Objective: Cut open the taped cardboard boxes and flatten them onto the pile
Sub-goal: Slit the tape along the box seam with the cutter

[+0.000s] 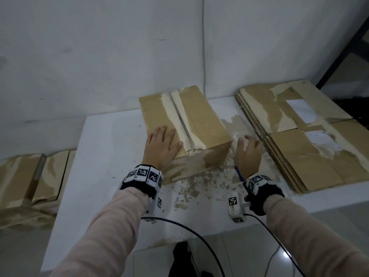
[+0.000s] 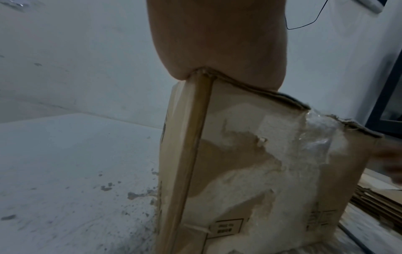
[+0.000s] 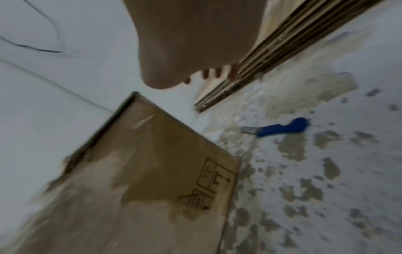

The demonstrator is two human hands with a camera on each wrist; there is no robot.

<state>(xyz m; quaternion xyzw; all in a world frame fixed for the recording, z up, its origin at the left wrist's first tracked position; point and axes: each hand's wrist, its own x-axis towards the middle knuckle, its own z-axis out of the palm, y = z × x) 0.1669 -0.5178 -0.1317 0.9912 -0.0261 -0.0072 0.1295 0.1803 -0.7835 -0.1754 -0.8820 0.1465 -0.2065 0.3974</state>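
- On the white table (image 1: 103, 156), a closed brown cardboard box (image 1: 199, 120) with a taped top seam is seen standing upright near the wall.
- The left hand (image 1: 162, 145) is laid flat, fingers straight, on the box's top near corner.
- The right hand (image 1: 249, 152) is held just right of the box, fingers loosely curled, nothing gripped.
- A blue-handled utility knife (image 3: 280, 128) is seen lying on the table below that hand.
- A pile of flattened brown cardboard (image 1: 299, 136) is stacked at the right.
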